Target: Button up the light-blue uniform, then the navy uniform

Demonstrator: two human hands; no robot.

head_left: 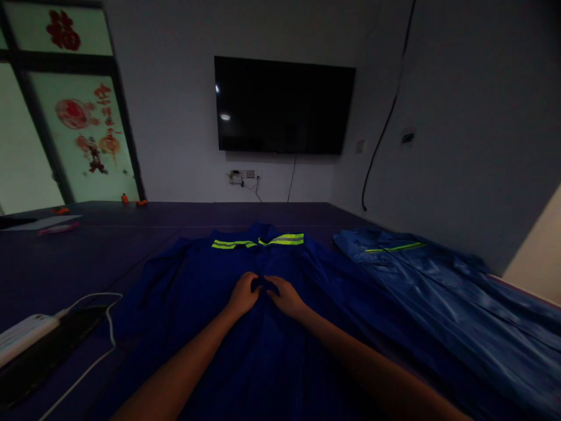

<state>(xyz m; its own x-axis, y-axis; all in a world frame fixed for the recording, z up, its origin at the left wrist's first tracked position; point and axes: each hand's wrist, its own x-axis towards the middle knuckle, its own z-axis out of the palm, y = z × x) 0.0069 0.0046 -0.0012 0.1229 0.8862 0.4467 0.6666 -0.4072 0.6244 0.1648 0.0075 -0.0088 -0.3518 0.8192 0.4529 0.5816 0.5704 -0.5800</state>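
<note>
A dark blue work jacket lies spread out in front of me, its collar pointing away and a yellow-green reflective band across the chest. My left hand and my right hand meet at the front placket, below the band. Fingers of both are closed on the jacket's fabric, pinching a raised bit of dark cloth between them. The fingertips are partly hidden, and any button or fastener there is too dark to make out.
A second, lighter blue garment with a reflective stripe lies on the right. At left are a white power strip, its white cable and a black tray-like object. A television hangs on the far wall; a black cable dangles at right.
</note>
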